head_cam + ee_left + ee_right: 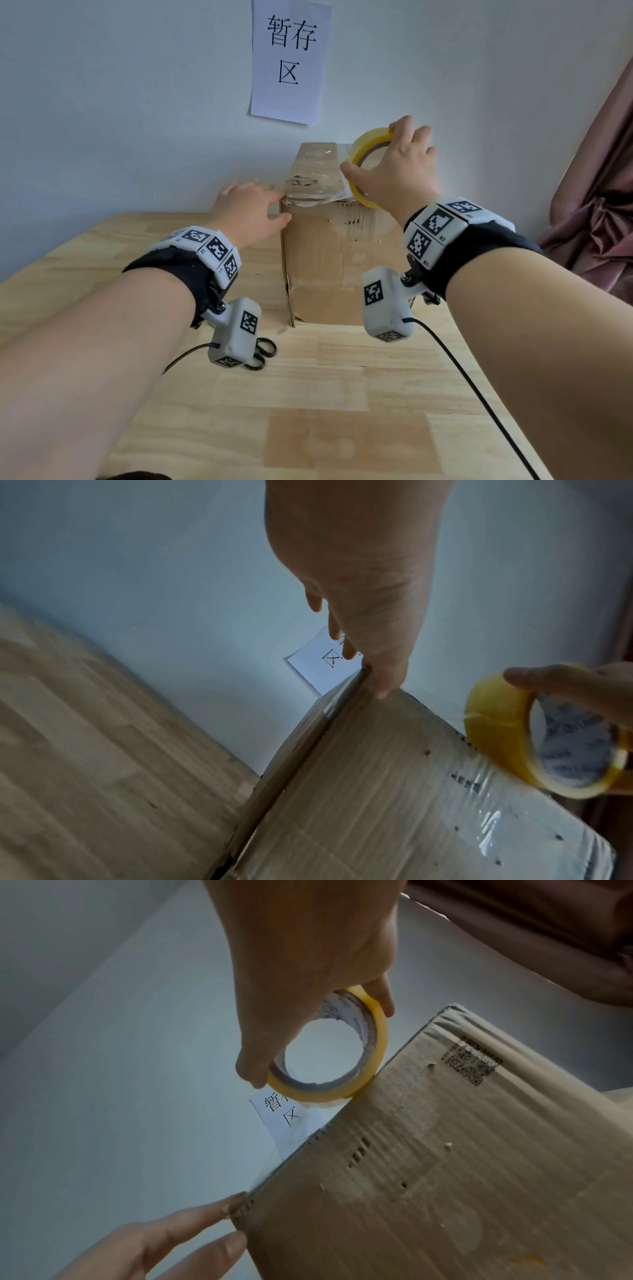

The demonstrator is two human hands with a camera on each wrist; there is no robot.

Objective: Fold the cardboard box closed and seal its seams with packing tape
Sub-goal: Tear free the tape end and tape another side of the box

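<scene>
A closed cardboard box (339, 260) stands upright on the wooden table (342, 394) against the wall, with clear tape (308, 178) stretched across its top. My right hand (394, 171) grips a yellow tape roll (368, 145) by its rim, thumb and fingers curled round it, at the box's top right edge (363, 1093). My left hand (250, 212) rests with straight fingers on the box's top left corner, its thumb (387, 680) pressing the tape end against the edge. In the left wrist view the tape roll (496, 729) sits above the taped box (394, 791).
Black-handled scissors (262, 353) lie on the table in front of the box, partly hidden by my left wrist camera. A paper sign (289, 61) hangs on the wall behind. A pink curtain (599, 192) hangs at the right. Cables trail across the table.
</scene>
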